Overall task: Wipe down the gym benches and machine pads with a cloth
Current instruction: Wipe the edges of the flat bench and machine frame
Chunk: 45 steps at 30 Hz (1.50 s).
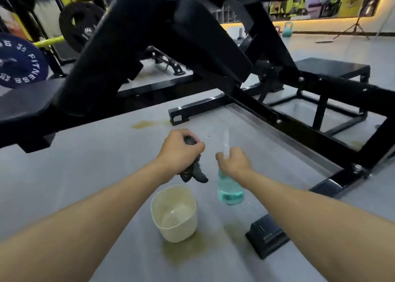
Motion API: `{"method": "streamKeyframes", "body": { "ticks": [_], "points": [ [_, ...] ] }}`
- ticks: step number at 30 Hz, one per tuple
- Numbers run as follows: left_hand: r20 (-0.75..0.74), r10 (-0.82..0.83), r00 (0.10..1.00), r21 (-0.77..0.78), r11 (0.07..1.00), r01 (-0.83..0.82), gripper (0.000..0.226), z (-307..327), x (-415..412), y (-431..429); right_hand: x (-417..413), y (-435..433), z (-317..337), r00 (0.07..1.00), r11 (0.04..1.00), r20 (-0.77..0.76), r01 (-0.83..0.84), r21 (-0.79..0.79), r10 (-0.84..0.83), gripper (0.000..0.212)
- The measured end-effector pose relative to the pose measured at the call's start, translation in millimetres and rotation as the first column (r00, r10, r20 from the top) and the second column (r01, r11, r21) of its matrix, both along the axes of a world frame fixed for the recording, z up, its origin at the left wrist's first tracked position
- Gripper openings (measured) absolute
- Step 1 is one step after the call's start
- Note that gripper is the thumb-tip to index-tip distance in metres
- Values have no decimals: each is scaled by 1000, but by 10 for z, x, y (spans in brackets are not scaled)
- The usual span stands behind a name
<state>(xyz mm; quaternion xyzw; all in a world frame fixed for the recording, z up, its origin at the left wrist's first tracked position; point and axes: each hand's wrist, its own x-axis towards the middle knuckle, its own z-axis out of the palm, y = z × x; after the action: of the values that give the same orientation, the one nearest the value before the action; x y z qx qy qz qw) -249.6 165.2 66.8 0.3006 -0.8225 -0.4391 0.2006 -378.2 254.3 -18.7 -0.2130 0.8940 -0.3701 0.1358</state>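
We are clenching our left hand [181, 151] round a dark cloth [193, 175] in the middle of the frame; the cloth is bunched in the fist, and its loose end is hanging below the wrist. Just to the right, our right hand [236, 163] is grasping the neck of a clear spray bottle [229, 188] that is holding blue-green liquid, with its nozzle pointing up and away from us. A cream tub [175, 232] is standing on the grey floor [85, 175] at lower centre, directly under the cloth's hanging end, and a greenish stain [188, 254] is spreading around its base. Two long black pads [119, 46] are slanting across the upper half of the frame, above a black steel frame [299, 121]. At the left edge a dark blue weight plate [19, 61] is showing the white letters "FITNE"; its smaller marks are probably numbers but are too blurred to read.
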Motion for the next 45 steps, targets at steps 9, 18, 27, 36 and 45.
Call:
{"method": "streamKeyframes", "body": {
  "ticks": [9, 18, 27, 36, 45],
  "points": [
    [95, 65, 993, 53, 996, -70, 3, -536, -113, -182, -231, 85, -892, 986, 948, 107, -153, 279, 128, 46],
    [77, -20, 997, 46, 999, 17, 5, -506, -169, -158, -265, 144, -632, 964, 812, 105, -263, 522, 245, 17],
    [-92, -69, 993, 293, 952, 93, 75, 356, -441, -74, 243, -56, 1045, 664, 682, 507, -6, -732, 550, 48],
    [197, -237, 951, -899, 342, 272, 57, 1903, -496, -273, -148, -392, 1837, 960, 433, 77, 192, -881, -268, 36],
    [102, 343, 934, -896, -376, 236, 70, 2147, -786, -757, -561, -962, 1674, 805, 359, -173, 52, -932, -567, 28]
  ]
}}
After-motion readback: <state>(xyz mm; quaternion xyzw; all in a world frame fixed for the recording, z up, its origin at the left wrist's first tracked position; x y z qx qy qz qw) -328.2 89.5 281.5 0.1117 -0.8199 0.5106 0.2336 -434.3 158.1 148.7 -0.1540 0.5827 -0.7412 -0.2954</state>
